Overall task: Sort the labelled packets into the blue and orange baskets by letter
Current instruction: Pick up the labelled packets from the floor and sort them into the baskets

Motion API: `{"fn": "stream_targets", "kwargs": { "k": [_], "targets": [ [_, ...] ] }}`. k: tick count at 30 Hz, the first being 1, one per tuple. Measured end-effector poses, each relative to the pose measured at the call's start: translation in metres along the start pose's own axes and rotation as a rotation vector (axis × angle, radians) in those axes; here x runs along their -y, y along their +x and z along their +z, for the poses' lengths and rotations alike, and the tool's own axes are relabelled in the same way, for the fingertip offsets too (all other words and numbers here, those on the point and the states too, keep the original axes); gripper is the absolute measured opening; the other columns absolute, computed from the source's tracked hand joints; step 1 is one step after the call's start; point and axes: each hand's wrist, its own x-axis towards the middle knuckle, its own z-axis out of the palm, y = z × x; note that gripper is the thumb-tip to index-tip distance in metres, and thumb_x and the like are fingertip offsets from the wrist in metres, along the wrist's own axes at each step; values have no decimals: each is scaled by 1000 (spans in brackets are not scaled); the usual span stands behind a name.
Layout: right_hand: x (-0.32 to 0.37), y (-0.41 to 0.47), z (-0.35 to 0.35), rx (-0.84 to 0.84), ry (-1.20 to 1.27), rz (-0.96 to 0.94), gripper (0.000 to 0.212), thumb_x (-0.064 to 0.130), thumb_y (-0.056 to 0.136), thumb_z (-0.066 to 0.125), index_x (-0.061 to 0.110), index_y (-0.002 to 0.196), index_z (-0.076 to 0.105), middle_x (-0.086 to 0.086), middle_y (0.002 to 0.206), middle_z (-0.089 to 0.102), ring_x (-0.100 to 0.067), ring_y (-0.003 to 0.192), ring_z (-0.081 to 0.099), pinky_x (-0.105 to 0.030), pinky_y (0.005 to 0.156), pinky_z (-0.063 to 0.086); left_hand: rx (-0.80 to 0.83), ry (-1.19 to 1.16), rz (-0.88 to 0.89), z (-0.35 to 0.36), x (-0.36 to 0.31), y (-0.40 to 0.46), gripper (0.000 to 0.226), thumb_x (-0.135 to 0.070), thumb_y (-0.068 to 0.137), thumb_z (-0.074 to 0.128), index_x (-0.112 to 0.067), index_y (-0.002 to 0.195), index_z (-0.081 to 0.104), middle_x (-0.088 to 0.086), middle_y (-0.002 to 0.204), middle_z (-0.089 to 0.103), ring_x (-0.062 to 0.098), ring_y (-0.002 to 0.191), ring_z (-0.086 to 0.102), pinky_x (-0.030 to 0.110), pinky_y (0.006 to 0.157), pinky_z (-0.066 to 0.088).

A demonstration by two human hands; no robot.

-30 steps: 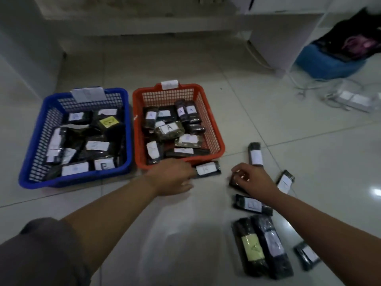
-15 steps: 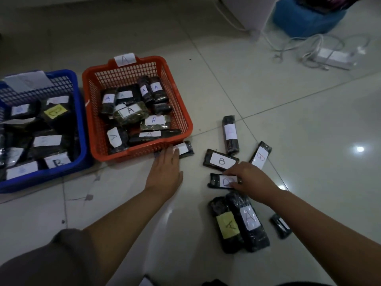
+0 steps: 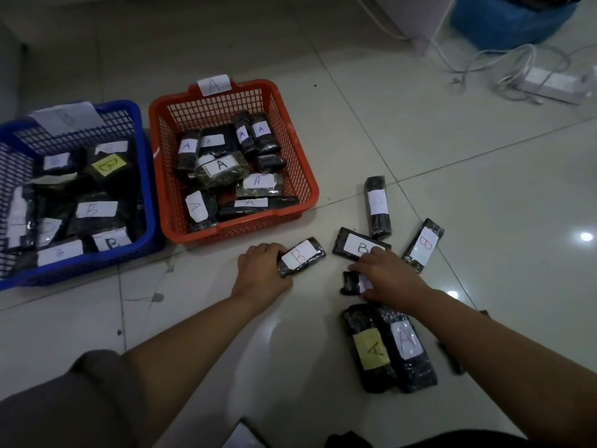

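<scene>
Blue basket (image 3: pixel 147 176) at 10 o'clock takes this one: left hand (image 3: pixel 260 273) grip holds B packet (image 3: pixel 302 257), lift clear of orange rim. Right hand (image 3: pixel 387 276) grip pinches a small packet (image 3: pixel 350 282), letter probably hidden.

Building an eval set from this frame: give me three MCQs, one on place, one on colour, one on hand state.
1. Where does the packet under the left hand lie?
A. in the blue basket
B. on the floor before the orange basket
C. on a shelf

2. What colour is the basket tagged A?
A. orange
B. blue
C. green

3. What is the right hand doing?
A. hanging idle
B. holding a cable
C. resting on a small packet

Key: B, the red-B packet sits on the tiles by the orange basket; A, the A tag is on the orange rim; C, its fingers cover the small packet.
</scene>
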Motion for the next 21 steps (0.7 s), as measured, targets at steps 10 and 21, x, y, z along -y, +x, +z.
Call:
{"fn": "stream_targets", "kwargs": {
  "k": [10, 21],
  "targets": [
    [62, 54, -61, -471, 812, 239, 44, 4, 71, 76, 25, 105, 57, 4, 94, 61, -12, 86, 60, -15, 74, 45, 421, -309, -25, -156, 27, -7, 46, -21, 72, 79, -22, 115, 62, -7, 109, 64, 8, 96, 61, 23, 78, 53],
    [217, 238, -168, -178, 1448, 217, 33, -3, 91, 52, 7, 122, 57, -11, 97, 68, -23, 83, 65, -34, 74, 54, -156, -302, -277, -291, 207, 3, 51, -11, 69, 79, -19, 115, 60, 1, 113, 65, 13, 99, 61, 23, 80, 47]
  ]
}}
